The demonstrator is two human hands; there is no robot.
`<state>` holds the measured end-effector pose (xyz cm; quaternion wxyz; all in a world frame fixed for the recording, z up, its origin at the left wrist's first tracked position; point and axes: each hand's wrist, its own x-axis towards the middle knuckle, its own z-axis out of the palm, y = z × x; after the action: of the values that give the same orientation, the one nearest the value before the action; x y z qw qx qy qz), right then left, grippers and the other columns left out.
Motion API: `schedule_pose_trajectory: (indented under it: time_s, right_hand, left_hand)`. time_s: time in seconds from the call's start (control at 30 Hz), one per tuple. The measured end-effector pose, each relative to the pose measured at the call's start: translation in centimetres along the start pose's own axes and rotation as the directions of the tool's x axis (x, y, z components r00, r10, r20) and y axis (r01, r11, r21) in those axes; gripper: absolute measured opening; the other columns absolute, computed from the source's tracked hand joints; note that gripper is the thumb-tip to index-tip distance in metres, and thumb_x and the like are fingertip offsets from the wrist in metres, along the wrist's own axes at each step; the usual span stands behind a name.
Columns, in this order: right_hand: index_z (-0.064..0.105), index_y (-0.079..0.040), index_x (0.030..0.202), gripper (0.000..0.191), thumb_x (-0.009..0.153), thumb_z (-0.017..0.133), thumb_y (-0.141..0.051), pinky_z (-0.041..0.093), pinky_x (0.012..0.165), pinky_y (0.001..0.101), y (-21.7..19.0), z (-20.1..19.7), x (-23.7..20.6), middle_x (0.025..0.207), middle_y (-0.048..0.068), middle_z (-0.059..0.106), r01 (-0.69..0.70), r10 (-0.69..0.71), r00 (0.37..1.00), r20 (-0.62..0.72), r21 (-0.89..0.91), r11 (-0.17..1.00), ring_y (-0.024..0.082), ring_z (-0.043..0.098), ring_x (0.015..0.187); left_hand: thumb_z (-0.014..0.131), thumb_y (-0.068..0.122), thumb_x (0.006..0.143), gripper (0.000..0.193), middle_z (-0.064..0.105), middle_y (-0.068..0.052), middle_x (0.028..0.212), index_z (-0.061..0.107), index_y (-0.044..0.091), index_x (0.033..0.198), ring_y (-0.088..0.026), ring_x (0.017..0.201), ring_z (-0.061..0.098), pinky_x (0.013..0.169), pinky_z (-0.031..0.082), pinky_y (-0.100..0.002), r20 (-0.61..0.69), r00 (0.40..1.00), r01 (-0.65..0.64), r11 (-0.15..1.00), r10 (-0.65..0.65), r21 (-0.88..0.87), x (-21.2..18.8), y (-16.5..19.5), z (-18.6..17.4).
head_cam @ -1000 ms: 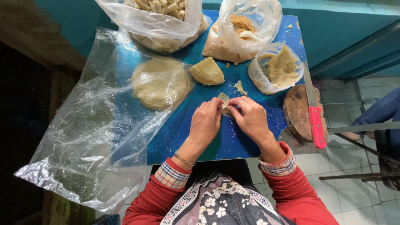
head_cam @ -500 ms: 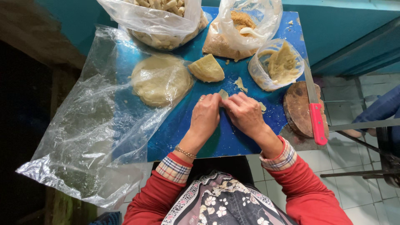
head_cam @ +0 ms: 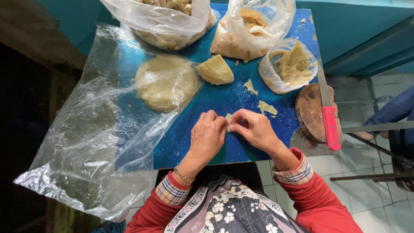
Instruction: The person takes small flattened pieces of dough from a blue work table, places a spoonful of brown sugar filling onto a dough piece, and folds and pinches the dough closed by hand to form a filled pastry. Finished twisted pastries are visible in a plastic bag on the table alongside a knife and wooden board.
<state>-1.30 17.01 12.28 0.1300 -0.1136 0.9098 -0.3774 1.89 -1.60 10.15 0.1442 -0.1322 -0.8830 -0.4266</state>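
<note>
Blue table top: fills the middle of the view, flat, scattered with crumbs; green wall on its far side, tiled floor to the right

Clear plastic sheet: crumpled, draped over the table's left part and hanging off the near left corner, overlying a round flat dough disc

Two clear bags at the far edge: one with pale pieces, one with brown crumbly filling

Small plastic tub: far right, holds yellowish paste

Round wooden board: right edge, bearing a knife with a pink handle, blade pointing far

Dough wedge and two torn scraps: between tub and disc

Left hand and right hand: meeting at table centre, fingertips of both pinching one small pale dough piece

Dough piece: lies directly between the two hands, at their far-side fingertips, just above the table; both hands equally close; mostly hidden, long axis cannot be told
</note>
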Motion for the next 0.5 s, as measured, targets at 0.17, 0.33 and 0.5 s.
schedule_pose_trajectory:
  time_s: [0.17, 0.33, 0.5]
  right_hand:
    - [0.072, -0.008, 0.100, 0.017, 0.084, 0.072, -0.007, 0.054, 0.070, 0.0370, -0.6, 0.6, -1.3, 0.096, 0.006, 0.071, 0.432, -0.513, 0.843, -0.162, -0.364, 0.825, 0.026, 0.066, 0.082]
    - [0.074, -0.008, 0.100, 0.019, 0.083, 0.078, -0.015, 0.051, 0.065, 0.0395, -0.4, 1.2, -2.2, 0.095, 0.007, 0.071, 0.431, -0.555, 0.817, -0.160, -0.470, 0.770, 0.027, 0.066, 0.081]
    - [0.074, -0.011, 0.096, 0.010, 0.087, 0.077, -0.014, 0.054, 0.068, 0.0342, 1.1, 0.3, -0.1, 0.093, 0.008, 0.064, 0.332, -0.347, 0.925, -0.153, -0.118, 0.936, 0.024, 0.067, 0.080]
  left_hand:
    - [0.071, 0.008, 0.086, 0.008, 0.063, -0.011, 0.084, 0.064, 0.006, 0.089, -0.034, 0.083, 0.063, 0.070, 0.050, -0.046, -0.012, 1.000, 0.012, 1.000, -0.012, -0.024, 0.4, 0.1, 0.0]
    - [0.070, 0.007, 0.090, 0.008, 0.063, -0.010, 0.084, 0.063, 0.007, 0.092, -0.033, 0.083, 0.062, 0.072, 0.051, -0.045, -0.037, 0.999, -0.020, 0.999, 0.019, -0.030, -0.2, 0.1, -0.2]
    - [0.071, 0.008, 0.086, 0.010, 0.063, -0.011, 0.090, 0.064, 0.006, 0.092, -0.032, 0.083, 0.061, 0.071, 0.051, -0.043, -0.038, 0.985, -0.168, 0.985, 0.166, -0.047, -0.7, -0.1, -0.2]
